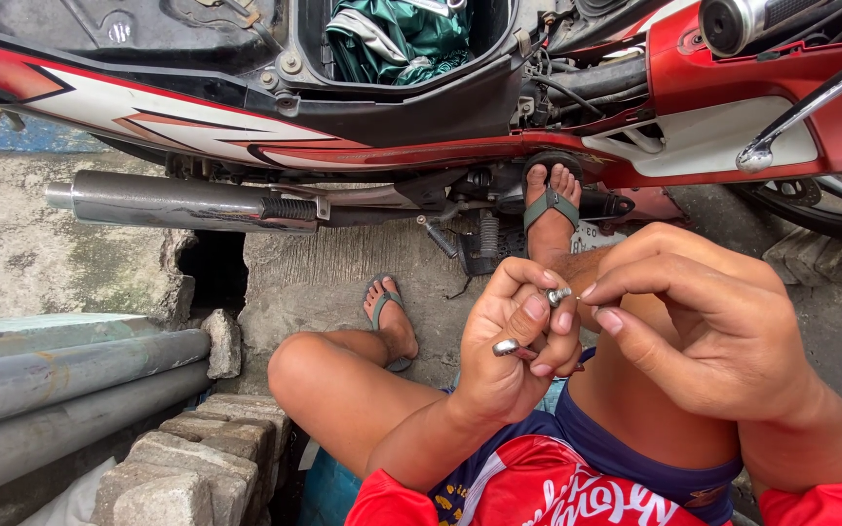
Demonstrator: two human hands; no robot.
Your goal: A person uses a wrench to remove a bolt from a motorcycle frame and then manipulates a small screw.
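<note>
I sit on the ground facing a red and white motorcycle [246, 127]. My left hand [514, 356] is closed around a small metal part [506, 347], whose shiny end sticks out between the fingers. At its fingertips sits a small silver bolt or nut [558, 295]. My right hand [708, 321] pinches that same piece from the right with thumb and forefinger. Both hands hover above my bare knees, close together and touching at the small piece.
A chrome exhaust pipe [177, 202] runs along the motorcycle's lower left. My feet in green sandals [550, 206] rest on the concrete and the bike's footrest. Grey pipes [60, 380] and stacked paving bricks [197, 458] lie at left. A green cloth [397, 39] fills the open seat compartment.
</note>
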